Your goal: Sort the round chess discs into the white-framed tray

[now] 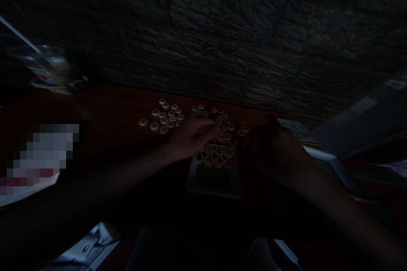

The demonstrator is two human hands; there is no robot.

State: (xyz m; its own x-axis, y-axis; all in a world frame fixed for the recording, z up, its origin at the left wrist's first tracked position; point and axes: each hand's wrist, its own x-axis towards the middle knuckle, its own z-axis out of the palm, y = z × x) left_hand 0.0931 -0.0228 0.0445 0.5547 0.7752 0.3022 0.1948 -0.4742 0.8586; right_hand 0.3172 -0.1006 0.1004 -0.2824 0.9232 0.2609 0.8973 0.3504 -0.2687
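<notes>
The scene is very dark. My left hand (190,136) reaches over loose round Chinese chess pieces (172,113) on the brown table. Its thumb and finger come together at the tips, near more pieces; whether one is pinched there I cannot make out. Just below is a shallow clear tray (213,182), with rows of chess pieces (209,159) lying flat in its far half. My right hand (276,150) is in deep shadow to the right of the tray, close to two loose pieces (242,131). Its fingers are too dark to read.
A clear plastic cup (51,67) with a straw stands at the back left. A pixelated pale sheet or box (44,152) lies at left. Behind the brown table (104,106) rises a rough stone wall (197,29). A patterned box or booklet (295,130) is at right.
</notes>
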